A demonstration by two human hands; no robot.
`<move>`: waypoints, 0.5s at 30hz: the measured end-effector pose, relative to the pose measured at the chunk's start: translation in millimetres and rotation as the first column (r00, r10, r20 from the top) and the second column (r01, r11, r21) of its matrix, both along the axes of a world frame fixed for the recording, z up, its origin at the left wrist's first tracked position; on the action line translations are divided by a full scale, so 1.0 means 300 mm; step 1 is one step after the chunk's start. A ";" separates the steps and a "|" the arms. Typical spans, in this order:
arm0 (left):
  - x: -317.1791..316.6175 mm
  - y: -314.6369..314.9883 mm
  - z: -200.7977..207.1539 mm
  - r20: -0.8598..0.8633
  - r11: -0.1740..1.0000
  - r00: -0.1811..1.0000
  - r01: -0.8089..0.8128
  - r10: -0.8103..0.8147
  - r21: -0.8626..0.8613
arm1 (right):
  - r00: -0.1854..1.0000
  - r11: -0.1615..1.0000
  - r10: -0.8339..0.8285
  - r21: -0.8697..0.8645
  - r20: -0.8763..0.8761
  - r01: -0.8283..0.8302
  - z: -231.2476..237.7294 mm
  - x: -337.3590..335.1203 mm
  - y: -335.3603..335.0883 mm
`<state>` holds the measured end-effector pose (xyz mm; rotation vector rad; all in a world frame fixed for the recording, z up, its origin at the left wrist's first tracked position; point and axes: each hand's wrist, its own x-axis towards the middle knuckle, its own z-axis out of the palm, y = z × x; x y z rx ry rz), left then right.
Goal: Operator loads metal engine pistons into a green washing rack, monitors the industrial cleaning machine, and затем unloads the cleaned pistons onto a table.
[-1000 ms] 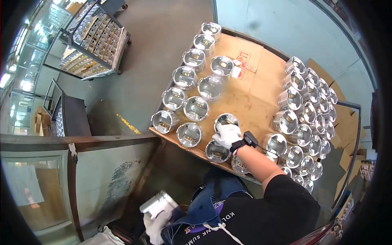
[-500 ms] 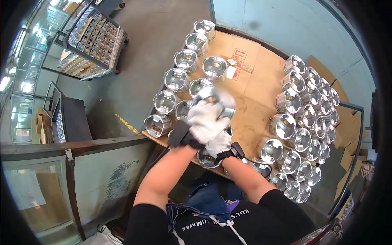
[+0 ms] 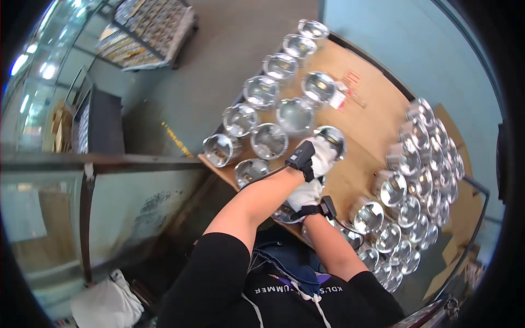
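Note:
Both my hands wear white gloves with black wrist straps that carry small dark boxes. My left hand [image 3: 322, 157] is closed around the near side of a shiny metal piston [image 3: 340, 141], at the inner edge of the left group. Just nearer to me, my right hand [image 3: 306, 195] sits low beside a piston [image 3: 285, 213] at the table's front edge. Its fingers are hidden behind my left hand and wrist, so its grip cannot be told. Beside my left hand stand more pistons, one crown down with its hollow side up [image 3: 269, 141] and another [image 3: 295, 116] behind it.
Brown cardboard [image 3: 377, 82] covers the table. A dense group of pistons [image 3: 391, 187] stands along the right side. A metal rail [image 3: 158, 162] runs at the left. On the floor beyond are a loaded cart [image 3: 156, 27] and a dark trolley [image 3: 106, 123].
The view has turned and shifted. My left hand, with the blurred piston, has moved away and rightward from the left rows. My right hand stays near the front edge.

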<state>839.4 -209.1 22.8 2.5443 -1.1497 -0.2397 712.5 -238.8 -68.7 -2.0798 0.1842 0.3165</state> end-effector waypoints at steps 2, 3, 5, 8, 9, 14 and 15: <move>-0.037 0.062 0.030 0.067 0.986 0.996 -0.042 0.054 -0.164 | 0.992 0.998 -0.059 -0.025 0.113 0.062 -0.051 0.001 0.012; -0.080 0.124 0.095 0.104 0.979 0.988 -0.091 0.111 -0.181 | 0.940 0.973 -0.006 -0.214 0.341 0.084 -0.001 0.000 0.027; -0.189 0.255 0.156 -0.008 0.938 0.970 -0.237 0.243 -0.253 | 0.826 0.579 0.427 -0.813 0.368 0.062 0.088 0.005 0.008; -0.407 0.478 0.243 -0.243 0.834 0.870 -0.485 0.429 -0.263 | 0.878 0.780 0.283 -0.441 -0.385 -0.445 0.170 0.101 0.049; -0.520 0.574 0.295 -0.325 0.748 0.795 -0.598 0.511 -0.288 | 0.856 0.761 0.206 -0.472 -0.474 -0.445 0.382 0.100 0.113; -1.098 0.835 0.374 -0.487 0.344 0.330 -0.937 0.809 -0.064 | 0.823 0.713 0.568 -0.520 0.033 -0.471 0.265 0.066 -0.083; -1.232 0.851 0.378 -0.486 0.204 0.203 -0.978 0.850 -0.052 | 0.806 0.748 0.591 -0.361 -0.022 -0.557 0.292 0.096 -0.070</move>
